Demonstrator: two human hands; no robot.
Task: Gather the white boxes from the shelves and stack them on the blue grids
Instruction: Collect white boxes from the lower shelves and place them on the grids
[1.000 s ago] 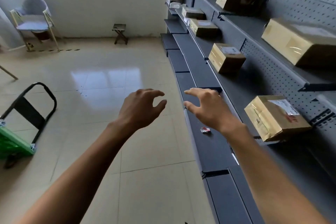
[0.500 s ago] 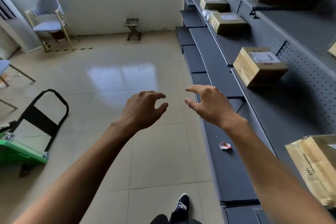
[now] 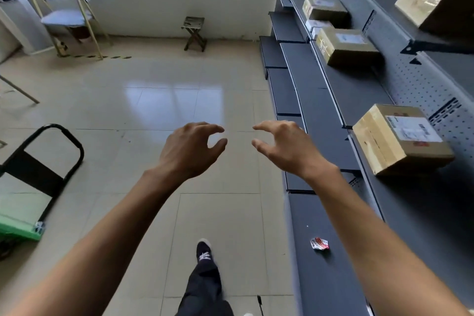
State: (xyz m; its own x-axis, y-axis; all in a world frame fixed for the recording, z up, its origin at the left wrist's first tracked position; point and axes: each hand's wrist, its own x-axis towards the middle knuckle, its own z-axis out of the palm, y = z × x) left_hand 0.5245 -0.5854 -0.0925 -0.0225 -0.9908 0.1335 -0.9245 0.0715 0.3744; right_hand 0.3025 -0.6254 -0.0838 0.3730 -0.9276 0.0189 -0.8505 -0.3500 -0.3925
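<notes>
Both the left hand (image 3: 191, 151) and right hand (image 3: 284, 149) hang loosely curled, each grip empty, left of the shelves (image 3: 333, 115); seemingly between pickups, next comes reaching right for the nearest box (image 3: 400, 138).

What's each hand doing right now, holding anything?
Left hand: open, fingers loosely curled, holding nothing.
Right hand: open, fingers loosely curled, holding nothing.

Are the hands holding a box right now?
No, the left hand and right hand hover over the floor, loosely curled, holding nothing.
</notes>
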